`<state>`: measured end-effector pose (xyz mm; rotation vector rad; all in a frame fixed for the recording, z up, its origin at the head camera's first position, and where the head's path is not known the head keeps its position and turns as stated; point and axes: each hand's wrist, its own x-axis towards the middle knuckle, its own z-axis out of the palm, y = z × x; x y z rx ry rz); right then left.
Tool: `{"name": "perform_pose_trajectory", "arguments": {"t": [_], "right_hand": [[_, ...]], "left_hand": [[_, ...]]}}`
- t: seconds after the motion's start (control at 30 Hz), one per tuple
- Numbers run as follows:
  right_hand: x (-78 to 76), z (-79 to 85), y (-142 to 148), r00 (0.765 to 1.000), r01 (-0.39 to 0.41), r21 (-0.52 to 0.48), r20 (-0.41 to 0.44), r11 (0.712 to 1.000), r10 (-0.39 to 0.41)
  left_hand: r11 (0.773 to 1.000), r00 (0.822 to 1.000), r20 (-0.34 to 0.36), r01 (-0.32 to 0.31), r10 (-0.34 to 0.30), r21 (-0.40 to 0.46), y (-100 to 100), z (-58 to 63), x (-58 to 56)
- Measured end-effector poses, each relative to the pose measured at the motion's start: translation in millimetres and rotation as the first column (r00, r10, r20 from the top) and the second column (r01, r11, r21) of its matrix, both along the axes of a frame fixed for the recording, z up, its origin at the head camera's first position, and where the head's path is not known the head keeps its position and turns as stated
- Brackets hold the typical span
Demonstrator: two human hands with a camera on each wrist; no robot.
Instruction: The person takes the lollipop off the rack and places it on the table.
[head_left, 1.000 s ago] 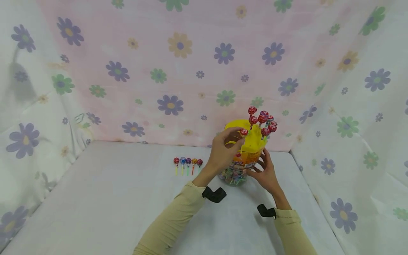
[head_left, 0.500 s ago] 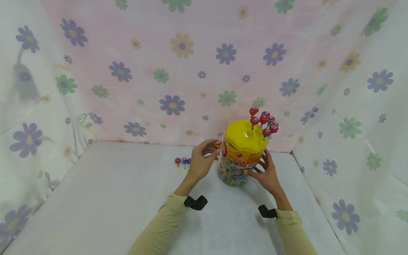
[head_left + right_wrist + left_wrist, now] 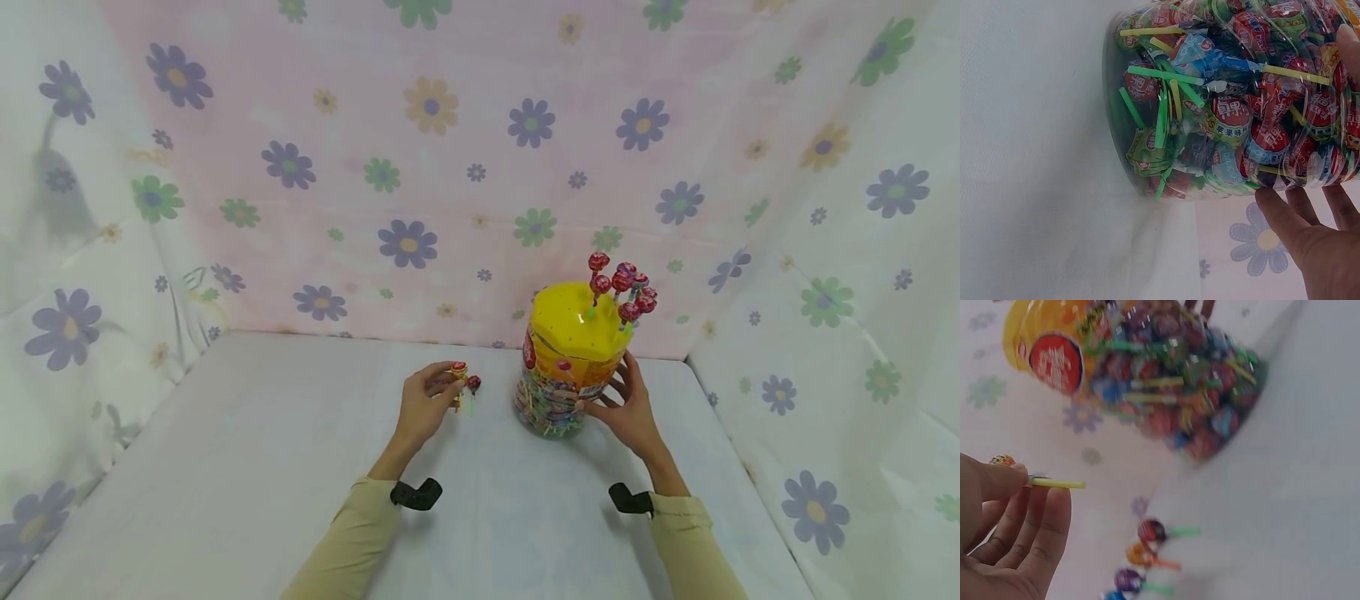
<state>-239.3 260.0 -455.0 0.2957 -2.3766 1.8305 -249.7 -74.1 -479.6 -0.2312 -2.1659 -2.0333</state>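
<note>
My left hand (image 3: 426, 404) pinches a lollipop (image 3: 459, 367) with a red-and-orange wrapped head. Its yellow stick (image 3: 1060, 483) points away from the fingertips in the left wrist view. Beside that hand on the table lies a dark red lollipop (image 3: 473, 382). Orange (image 3: 1139, 554) and purple (image 3: 1127, 580) lollipops show in the row too, largely hidden by the hand in the head view. My right hand (image 3: 624, 412) grips the side of a clear jar (image 3: 551, 404) packed with wrapped lollipops, thumb in front and fingers behind. Several red lollipops (image 3: 622, 277) stand upright in its yellow lid (image 3: 573, 325).
A white cloth covers the table (image 3: 225, 467). Flower-printed curtain (image 3: 337, 150) encloses the back and both sides, close behind the jar. Small holes dot the lid's top and its sloped edge.
My left hand has moved from the lid down and left to the lollipop row, still pinching the lollipop. The right hand stays on the jar, which has hardly moved.
</note>
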Motion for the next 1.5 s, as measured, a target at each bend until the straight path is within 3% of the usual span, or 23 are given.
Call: {"name": "perform_pose_trajectory", "arguments": {"t": [0.23, 0.4, 0.6, 1.0, 1.33, 1.43, 1.5], "right_hand": [[-11.5, -18.1, 8, 1.0, 0.021, 0.017, -0.01, 1.0, -0.021], [-13.4, -21.2, 9, 1.0, 0.013, 0.01, -0.014, 1.0, -0.013], [-14.4, -22.2, 9, 1.0, 0.01, 0.003, -0.009, 1.0, -0.01], [-11.0, -20.6, 7, 1.0, 0.007, 0.009, -0.015, 1.0, -0.007], [-10.6, -19.5, 7, 1.0, 0.007, 0.013, -0.017, 1.0, -0.007], [-11.1, -19.9, 7, 1.0, 0.01, 0.014, -0.013, 1.0, -0.01], [-10.8, -19.3, 8, 1.0, 0.011, 0.011, -0.006, 1.0, -0.011]], "left_hand": [[0.989, 0.984, 0.125, -0.116, 0.126, -0.087, -35, -25.1, -9.7], [0.96, 0.964, 0.16, -0.177, 0.214, -0.219, -57, -38.3, -21.1], [0.917, 0.947, 0.161, -0.212, 0.278, -0.338, -74, -42.0, -35.0], [0.876, 0.935, 0.201, -0.177, 0.292, -0.449, -82, -39.6, -51.2], [0.836, 0.941, 0.157, -0.18, 0.3, -0.518, -84, -35.9, -48.3], [0.845, 0.949, 0.129, -0.187, 0.287, -0.502, -86, -31.9, -45.2], [0.87, 0.96, 0.107, -0.182, 0.257, -0.459, -87, -27.1, -44.0]]}}
